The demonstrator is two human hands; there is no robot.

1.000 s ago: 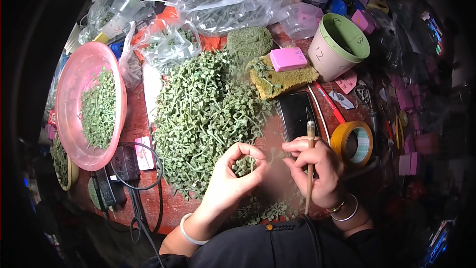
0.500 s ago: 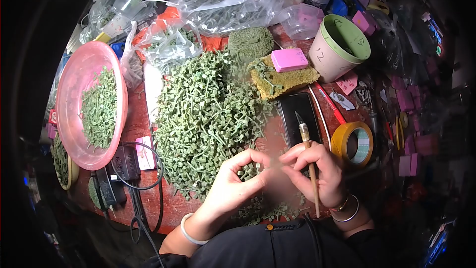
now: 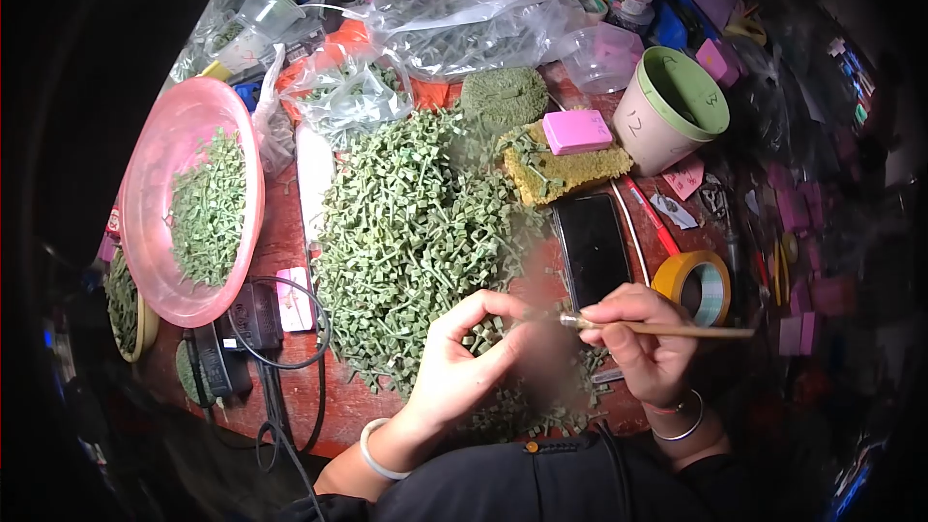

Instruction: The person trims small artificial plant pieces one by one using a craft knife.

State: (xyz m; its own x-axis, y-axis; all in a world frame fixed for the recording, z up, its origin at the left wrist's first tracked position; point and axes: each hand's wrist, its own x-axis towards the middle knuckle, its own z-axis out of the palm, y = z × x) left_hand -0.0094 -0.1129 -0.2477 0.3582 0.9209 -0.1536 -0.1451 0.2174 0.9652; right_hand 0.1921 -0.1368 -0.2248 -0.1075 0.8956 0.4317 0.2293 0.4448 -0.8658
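My left hand is at the near edge of a large heap of small green pieces, some squarish, some stick-like. Its thumb and index finger curve toward each other; a blurred patch hides their tips and whatever they pinch. My right hand grips a slim craft knife with a wooden handle and a metal collar. The knife lies nearly level, its front end pointing left toward my left fingertips. Its blade is lost in the blur. More green pieces are scattered on the red table below my hands.
A tilted pink basin with green pieces stands left, near black adapters and cables. Beyond my right hand are a black phone, yellow tape roll, yellow sponge-like block and a pot. Plastic bags lie at the back.
The knife has swung from upright, with its tip pointing away, to nearly level with its front end toward my left hand. My left hand keeps its curved pose. The view has shifted slightly.
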